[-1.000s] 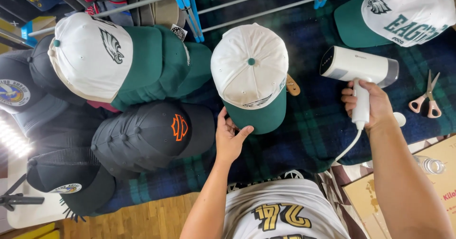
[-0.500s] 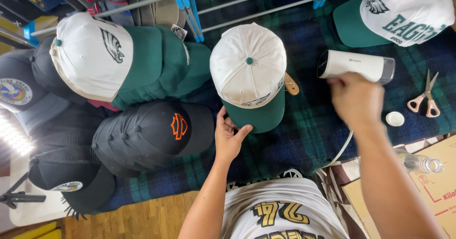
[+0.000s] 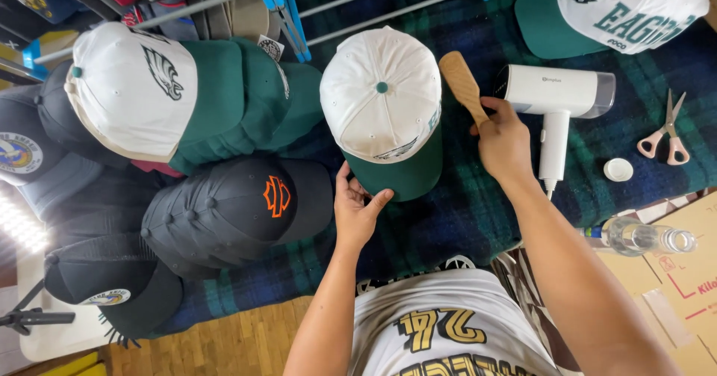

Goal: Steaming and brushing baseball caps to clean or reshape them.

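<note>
The left hand (image 3: pixel 357 210) pinches the front edge of the green brim of a white-crowned cotton baseball cap with a green top button (image 3: pixel 385 107), which sits crown-up on the dark blue-and-green plaid blanket (image 3: pixel 463 204); the right hand (image 3: pixel 502 141) is closed around the handle of a pale wooden brush (image 3: pixel 461 85), its head angled up beside the cap's crown, just apart from it. Right of that hand lies a white plastic hair dryer (image 3: pixel 554 96), handle pointing toward the person; further right, pink-handled scissors (image 3: pixel 667 133) and a small white round lid (image 3: pixel 618 169) (1 clear plastic bottle (image 3: pixel 641 236) lies nearer the body). Left of the cap, a black cap with an orange emblem (image 3: pixel 239 208) and a stack of green-and-white caps (image 3: pixel 187 96). For clean brushing, I judge the brim grip should stay firm so the crown does not turn; short light strokes would suit the fabric.
</note>
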